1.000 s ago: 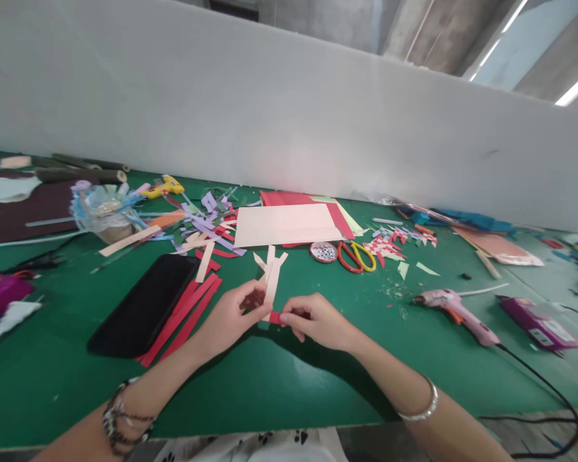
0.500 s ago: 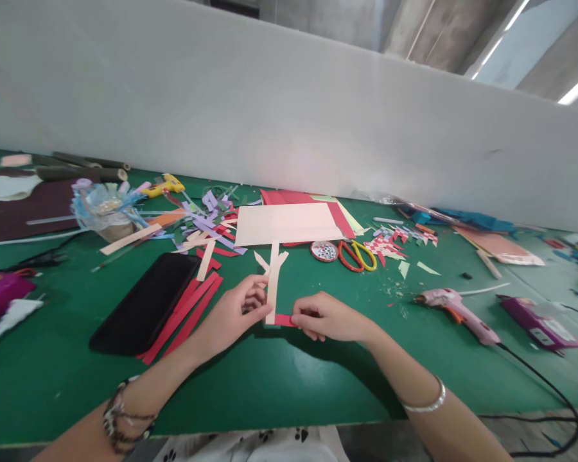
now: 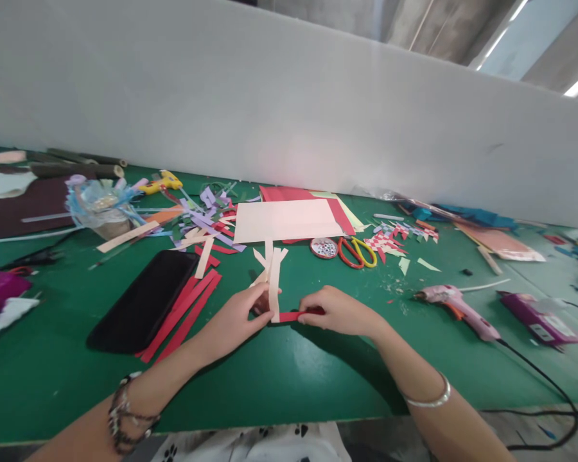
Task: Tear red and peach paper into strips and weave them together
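Observation:
My left hand (image 3: pixel 245 313) pinches the lower end of a cream paper strip (image 3: pixel 274 282), which stands up from the grip. A red paper strip (image 3: pixel 289 316) runs sideways from the foot of the cream one. Its other end is pinched in my right hand (image 3: pixel 334 310). Both hands are just over the green table. Other cream strips (image 3: pixel 260 258) show behind the held one; how they join is partly hidden by my left fingers. Beyond them lies a cream paper sheet (image 3: pixel 286 220) on red sheets (image 3: pixel 343 218).
Left of my hands lie a black phone (image 3: pixel 142 301) and loose red strips (image 3: pixel 187 317). Scissors (image 3: pixel 357 253) and a round dish (image 3: pixel 324 248) sit ahead. A pink glue gun (image 3: pixel 460 309) with its cord is at right. Paper scraps (image 3: pixel 207 221) lie at the back left.
My right hand has moved slightly right and up, and more of the red strip shows between the hands. The cream strip now stands apart from another cream strip behind it.

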A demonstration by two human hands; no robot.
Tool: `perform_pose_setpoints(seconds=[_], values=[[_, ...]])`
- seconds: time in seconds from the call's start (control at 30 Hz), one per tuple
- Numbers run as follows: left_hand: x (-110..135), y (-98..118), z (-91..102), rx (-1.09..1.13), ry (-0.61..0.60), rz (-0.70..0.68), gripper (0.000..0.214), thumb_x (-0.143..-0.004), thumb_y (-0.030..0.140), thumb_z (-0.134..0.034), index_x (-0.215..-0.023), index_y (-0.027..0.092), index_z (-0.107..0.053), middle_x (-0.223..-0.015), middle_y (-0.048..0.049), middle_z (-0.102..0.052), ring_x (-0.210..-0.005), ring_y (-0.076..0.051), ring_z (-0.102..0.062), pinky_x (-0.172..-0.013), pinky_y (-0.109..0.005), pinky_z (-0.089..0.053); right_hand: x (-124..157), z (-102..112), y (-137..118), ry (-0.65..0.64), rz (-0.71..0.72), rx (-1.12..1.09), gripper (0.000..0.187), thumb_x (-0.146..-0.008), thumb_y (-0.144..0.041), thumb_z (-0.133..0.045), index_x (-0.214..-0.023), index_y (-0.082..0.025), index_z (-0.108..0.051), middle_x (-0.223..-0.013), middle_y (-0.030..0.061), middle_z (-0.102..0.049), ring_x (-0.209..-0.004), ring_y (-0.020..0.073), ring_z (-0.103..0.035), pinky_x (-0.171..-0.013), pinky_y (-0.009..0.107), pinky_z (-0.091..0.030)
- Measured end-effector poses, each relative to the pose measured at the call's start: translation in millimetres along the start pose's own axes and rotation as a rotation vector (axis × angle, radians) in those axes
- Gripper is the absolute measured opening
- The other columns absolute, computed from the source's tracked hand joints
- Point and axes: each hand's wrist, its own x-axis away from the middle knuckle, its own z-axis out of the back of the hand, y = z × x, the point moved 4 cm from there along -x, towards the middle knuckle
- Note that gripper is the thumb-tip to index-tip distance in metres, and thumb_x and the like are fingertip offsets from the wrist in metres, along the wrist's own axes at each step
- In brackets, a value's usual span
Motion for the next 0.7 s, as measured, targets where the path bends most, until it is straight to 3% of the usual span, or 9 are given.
perform_pose_setpoints(seconds=[0.2,0.4,0.5,0.63,0.7], values=[[1.7,4.0,0.5,-0.027,0.031,-0.049,0.009,-0.083,0.028,-0.047,-0.087,0.020,-0.048,-0.083,-0.0003,-0.059,-0.077,-0.015,-0.057,-0.072,-0.025,-0.045,-0.1,-1.1,1.5,0.002,-0.009,0.112,0.022,-0.083,-0.029,-0.051,-0.069,-0.016,-0.062,-0.053,-0.0025,-0.050,-0.047,0.0073,-0.037,-0.050,0.021,-0.025],[2.2,-2.1,0.9,-0.050,0.054,-0.069,0.011,-0.084,0.028,-0.044,-0.084,0.019,-0.051,-0.090,-0.0028,-0.058,-0.080,-0.016,-0.055,-0.074,-0.026,-0.046,-1.6,0.4,-0.5,-0.064,0.042,-0.049,0.034,-0.088,-0.036,-0.042,-0.068,-0.015,-0.059,-0.054,-0.0024,-0.051,-0.049,0.0074,-0.042,-0.050,0.020,-0.029],[2.7,-3.0,4.1,0.023,0.064,-0.056,0.013,-0.084,0.027,-0.045,-0.091,0.019,-0.052,-0.086,-0.0021,-0.056,-0.079,-0.015,-0.055,-0.076,-0.025,-0.046,-7.9,3.9,4.0,0.028,0.032,-0.103,0.032,-0.090,-0.032,-0.039,-0.072,-0.015,-0.059,-0.059,-0.0012,-0.055,-0.054,0.0086,-0.047,-0.055,0.020,-0.035],[4.7,-1.2,7.0,0.084,0.049,-0.055,0.020,-0.083,0.029,-0.046,-0.100,0.019,-0.049,-0.079,0.0001,-0.052,-0.072,-0.013,-0.052,-0.072,-0.024,-0.046,-24.8,9.7,11.3,0.214,0.052,-0.057,0.013,-0.083,-0.018,-0.048,-0.088,-0.016,-0.059,-0.080,0.0018,-0.059,-0.067,0.0102,-0.052,-0.063,0.022,-0.040],[5.9,0.1,5.9,0.092,0.012,-0.068,0.024,-0.083,0.030,-0.046,-0.104,0.018,-0.049,-0.079,0.0000,-0.052,-0.071,-0.013,-0.051,-0.072,-0.025,-0.046,-37.7,10.8,12.6,0.255,0.075,-0.001,0.019,-0.080,-0.013,-0.051,-0.097,-0.017,-0.057,-0.091,0.0040,-0.058,-0.067,0.0099,-0.052,-0.065,0.023,-0.041]])
